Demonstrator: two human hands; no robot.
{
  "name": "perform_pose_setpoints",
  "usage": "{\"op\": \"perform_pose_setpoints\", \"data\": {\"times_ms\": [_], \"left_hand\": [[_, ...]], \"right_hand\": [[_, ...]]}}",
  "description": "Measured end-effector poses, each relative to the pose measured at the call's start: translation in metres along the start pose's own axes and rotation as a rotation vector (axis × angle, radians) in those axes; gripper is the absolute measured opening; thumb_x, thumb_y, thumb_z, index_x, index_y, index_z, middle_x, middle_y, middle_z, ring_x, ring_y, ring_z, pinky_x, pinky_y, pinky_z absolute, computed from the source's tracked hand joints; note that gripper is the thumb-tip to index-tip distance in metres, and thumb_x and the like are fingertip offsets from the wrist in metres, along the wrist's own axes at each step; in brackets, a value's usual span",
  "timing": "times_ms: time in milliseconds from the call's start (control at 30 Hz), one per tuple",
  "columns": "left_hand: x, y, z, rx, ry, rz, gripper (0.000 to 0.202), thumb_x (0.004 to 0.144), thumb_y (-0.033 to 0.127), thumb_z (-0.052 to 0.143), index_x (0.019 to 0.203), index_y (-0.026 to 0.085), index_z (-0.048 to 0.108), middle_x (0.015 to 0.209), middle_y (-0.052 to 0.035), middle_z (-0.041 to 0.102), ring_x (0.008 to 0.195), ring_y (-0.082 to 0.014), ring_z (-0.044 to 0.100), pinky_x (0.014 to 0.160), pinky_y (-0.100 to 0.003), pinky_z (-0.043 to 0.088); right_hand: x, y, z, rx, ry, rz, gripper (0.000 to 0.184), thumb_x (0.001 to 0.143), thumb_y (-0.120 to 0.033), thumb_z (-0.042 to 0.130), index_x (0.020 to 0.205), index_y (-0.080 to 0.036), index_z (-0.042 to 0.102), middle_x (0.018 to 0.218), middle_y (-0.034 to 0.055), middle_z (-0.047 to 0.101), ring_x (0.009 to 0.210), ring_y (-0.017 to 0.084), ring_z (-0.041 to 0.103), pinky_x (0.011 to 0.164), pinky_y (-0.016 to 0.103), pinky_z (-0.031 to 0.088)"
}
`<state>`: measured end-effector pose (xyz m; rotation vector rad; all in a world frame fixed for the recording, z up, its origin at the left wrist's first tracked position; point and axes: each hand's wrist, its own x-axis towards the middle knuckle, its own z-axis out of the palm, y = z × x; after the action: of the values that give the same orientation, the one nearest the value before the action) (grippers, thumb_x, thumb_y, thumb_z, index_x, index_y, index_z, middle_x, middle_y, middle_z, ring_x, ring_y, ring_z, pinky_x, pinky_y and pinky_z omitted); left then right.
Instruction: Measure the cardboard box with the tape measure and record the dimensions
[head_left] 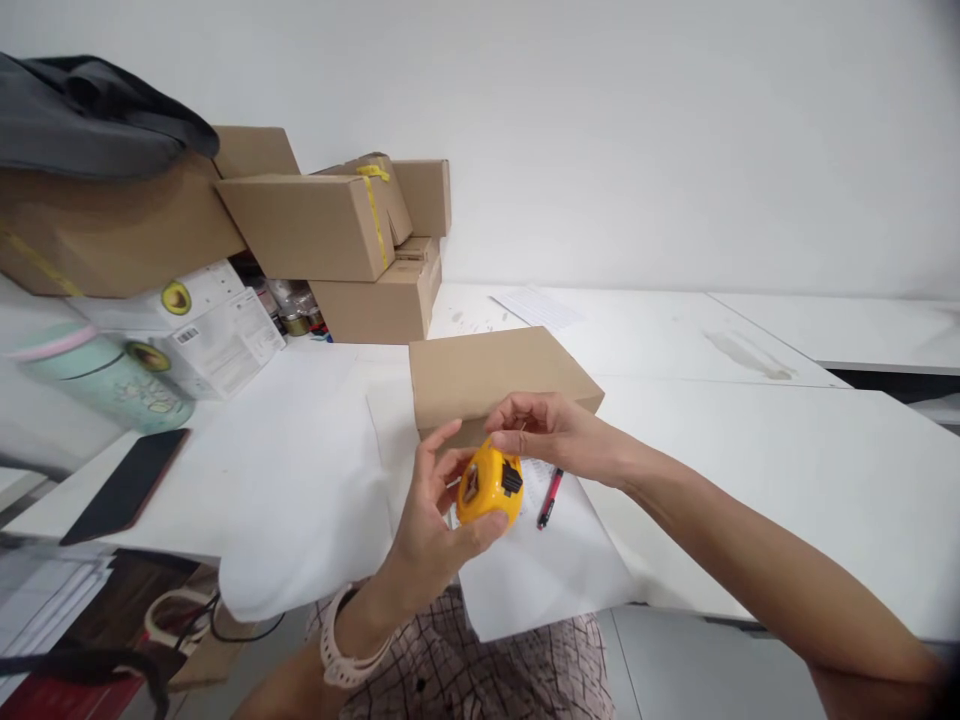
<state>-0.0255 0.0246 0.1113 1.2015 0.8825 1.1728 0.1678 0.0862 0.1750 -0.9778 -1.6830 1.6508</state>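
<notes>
My left hand (427, 520) is wrapped round a yellow tape measure (489, 486), holding it above the table's front edge. My right hand (547, 432) pinches at the top of the tape measure with its fingertips. Just behind both hands a flat brown cardboard box (495, 372) lies on white paper sheets (300, 470). A red pen (549, 498) rests on the paper to the right of the tape measure. A pale watch strap sits on my left wrist.
Stacked cardboard boxes (337, 230) fill the back left, with a dark bag (90, 115) on top. A white printed box (202, 325), a green bottle (105, 375) and a black phone (127, 485) lie at the left. The white table (750, 440) stretches to the right.
</notes>
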Motion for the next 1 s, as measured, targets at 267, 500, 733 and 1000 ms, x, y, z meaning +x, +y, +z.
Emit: {"op": "perform_pose_setpoints", "data": {"times_ms": [267, 500, 733, 1000], "left_hand": [[-0.017, -0.024, 0.005, -0.107, -0.062, -0.181, 0.085, 0.073, 0.044, 0.087, 0.143, 0.032, 0.039, 0.117, -0.009, 0.06, 0.097, -0.0243, 0.064, 0.078, -0.037, 0.057], [-0.05, -0.02, 0.033, -0.347, -0.394, -0.628, 0.096, 0.059, 0.028, 0.096, 0.14, 0.032, 0.044, 0.114, -0.0073, 0.058, 0.095, -0.0246, 0.066, 0.079, -0.038, 0.055], [-0.047, -0.01, 0.068, -0.609, -0.454, -0.666, 0.064, 0.057, 0.038, 0.095, 0.108, 0.027, 0.057, 0.1, -0.0031, 0.06, 0.079, -0.0213, 0.07, 0.074, -0.036, 0.053], [-0.037, -0.015, 0.084, -0.543, -0.279, -0.508, 0.101, 0.055, 0.046, 0.096, 0.14, 0.033, 0.041, 0.128, -0.0111, 0.054, 0.092, -0.0247, 0.068, 0.079, -0.041, 0.057]], "right_hand": [[0.033, -0.02, -0.058, -0.308, 0.188, -0.209, 0.025, 0.081, -0.041, 0.079, 0.093, -0.021, 0.071, 0.075, -0.0004, 0.063, 0.071, 0.013, 0.055, 0.066, 0.027, 0.045], [0.115, -0.022, -0.12, -0.381, 0.449, -0.191, 0.015, 0.081, -0.026, 0.078, 0.089, -0.021, 0.067, 0.079, 0.0026, 0.067, 0.075, 0.015, 0.058, 0.076, 0.032, 0.047], [0.092, -0.004, -0.093, -0.244, 0.424, 0.013, 0.028, 0.083, -0.051, 0.075, 0.099, -0.03, 0.066, 0.084, 0.0016, 0.067, 0.074, 0.019, 0.058, 0.071, 0.036, 0.047], [0.086, -0.005, -0.092, -0.262, 0.44, 0.06, 0.035, 0.077, -0.054, 0.08, 0.1, -0.032, 0.065, 0.089, 0.0006, 0.069, 0.073, 0.019, 0.058, 0.068, 0.036, 0.047]]}}
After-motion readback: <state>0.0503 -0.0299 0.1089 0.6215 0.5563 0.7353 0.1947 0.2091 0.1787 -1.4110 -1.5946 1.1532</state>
